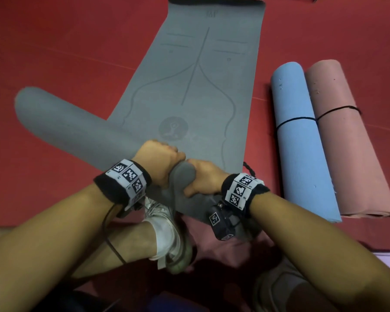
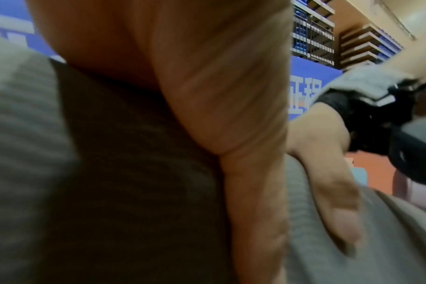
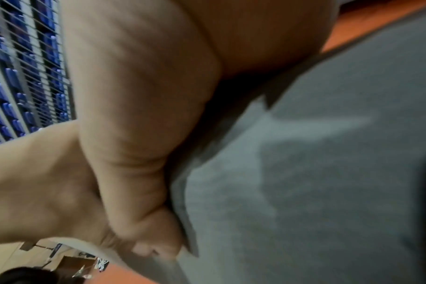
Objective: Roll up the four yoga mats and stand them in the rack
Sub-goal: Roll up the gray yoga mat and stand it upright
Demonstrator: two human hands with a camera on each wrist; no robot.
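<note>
A rolled grey mat [image 1: 77, 129] lies slantwise, its far end to the left, across the near end of a flat grey mat [image 1: 196, 64] spread on the red floor. My left hand [image 1: 160, 158] grips the roll from above. Right beside it, my right hand [image 1: 200, 176] wraps round the roll with the thumb on the near side. The wrist views show the same: my left hand [image 2: 207, 96] on the ribbed grey roll [image 2: 110, 173], and my right hand [image 3: 134, 96] clasping the grey roll [image 3: 328, 153]. Whether the roll belongs to the flat mat is hidden.
A blue rolled mat [image 1: 302, 143] and a pink rolled mat [image 1: 347, 143], each tied with black string, lie side by side at the right. A black cord [image 1: 248, 167] lies by my right wrist. My white shoe [image 1: 164, 228] is under the roll. Wire-fronted shelving [image 2: 311, 38] stands beyond.
</note>
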